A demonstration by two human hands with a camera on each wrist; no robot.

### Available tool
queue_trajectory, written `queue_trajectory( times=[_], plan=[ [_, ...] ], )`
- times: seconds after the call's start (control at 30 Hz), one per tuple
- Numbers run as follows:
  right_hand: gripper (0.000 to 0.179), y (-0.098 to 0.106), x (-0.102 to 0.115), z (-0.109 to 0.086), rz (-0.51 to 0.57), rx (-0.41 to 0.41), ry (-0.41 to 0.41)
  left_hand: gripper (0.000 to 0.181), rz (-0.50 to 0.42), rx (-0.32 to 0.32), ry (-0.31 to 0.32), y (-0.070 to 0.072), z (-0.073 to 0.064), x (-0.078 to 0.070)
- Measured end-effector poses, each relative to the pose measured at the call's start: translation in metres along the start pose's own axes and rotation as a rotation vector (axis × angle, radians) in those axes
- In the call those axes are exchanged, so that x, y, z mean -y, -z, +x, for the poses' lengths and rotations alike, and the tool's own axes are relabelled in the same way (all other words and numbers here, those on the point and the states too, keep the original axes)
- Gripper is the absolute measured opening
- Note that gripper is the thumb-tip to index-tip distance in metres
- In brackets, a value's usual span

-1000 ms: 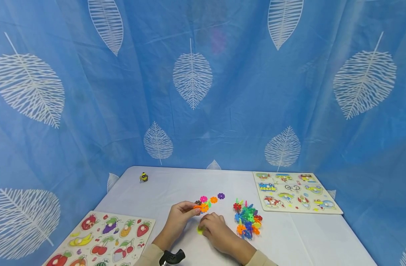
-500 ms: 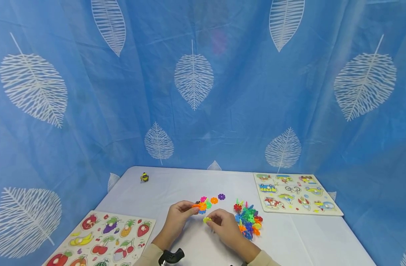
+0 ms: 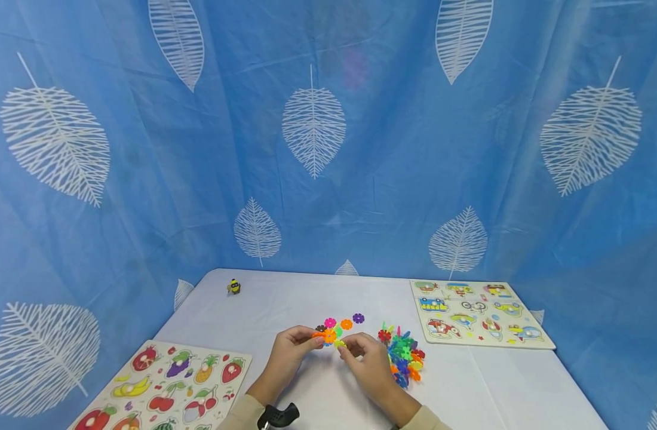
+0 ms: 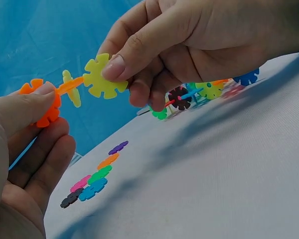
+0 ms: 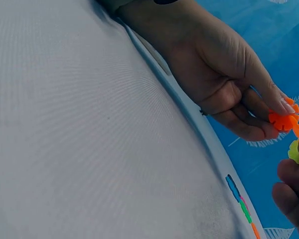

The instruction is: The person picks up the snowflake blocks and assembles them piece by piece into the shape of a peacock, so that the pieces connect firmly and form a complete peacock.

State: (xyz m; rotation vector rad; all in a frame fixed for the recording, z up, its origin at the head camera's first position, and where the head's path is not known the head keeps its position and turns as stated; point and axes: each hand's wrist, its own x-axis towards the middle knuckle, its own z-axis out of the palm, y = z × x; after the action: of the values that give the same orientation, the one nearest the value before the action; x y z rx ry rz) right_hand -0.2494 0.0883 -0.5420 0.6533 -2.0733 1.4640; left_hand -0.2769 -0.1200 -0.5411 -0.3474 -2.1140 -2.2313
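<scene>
In the head view my left hand (image 3: 286, 357) pinches an orange snowflake disc (image 4: 49, 115) between thumb and fingers. A second orange disc (image 4: 70, 85), seen edge-on, joins it, and a slim yellow piece crosses that one. My right hand (image 3: 372, 365) pinches a flat yellow snowflake disc (image 4: 100, 84), its edge meeting the orange one's tip; whether they interlock, I cannot tell. Below the hands, several loose discs lie on the white cloth, among them a purple disc (image 3: 358, 318), a pink disc (image 3: 330, 322) and a green disc (image 4: 99, 175).
A cluster of joined, multicoloured discs (image 3: 402, 353) stands just right of my right hand. The fruit puzzle board (image 3: 242, 365) lies front left, the vehicle puzzle board (image 3: 484, 337) back right. A small yellow-and-black figurine (image 3: 234, 286) stands at the back left.
My right hand has lifted the yellow disc from the table and carried it up and forward to the orange discs. The left hand keeps its hold, nearly in place.
</scene>
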Motion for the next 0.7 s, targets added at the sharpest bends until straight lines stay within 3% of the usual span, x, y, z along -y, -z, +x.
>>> queue_trajectory(
  times=[0.1,0.27,0.5,0.7],
  plan=[
    [0.018,-0.0007,-0.003,0.0,-0.051,-0.023,0.097,0.021,-0.005,0.011,-0.004,-0.0001,0.0001,0.0],
    [0.019,-0.0009,-0.0056,0.0004,-0.117,-0.041,0.193,0.02,0.01,0.032,-0.013,-0.0002,-0.0005,-0.0007],
    [0.019,0.0025,-0.0018,0.0008,-0.151,-0.011,0.23,0.015,0.058,0.055,-0.047,0.0017,-0.0015,-0.0025],
    [0.023,0.0048,-0.0015,0.0004,-0.184,0.008,0.286,0.012,0.123,0.113,-0.081,0.0031,-0.0003,-0.0038]
  ],
)
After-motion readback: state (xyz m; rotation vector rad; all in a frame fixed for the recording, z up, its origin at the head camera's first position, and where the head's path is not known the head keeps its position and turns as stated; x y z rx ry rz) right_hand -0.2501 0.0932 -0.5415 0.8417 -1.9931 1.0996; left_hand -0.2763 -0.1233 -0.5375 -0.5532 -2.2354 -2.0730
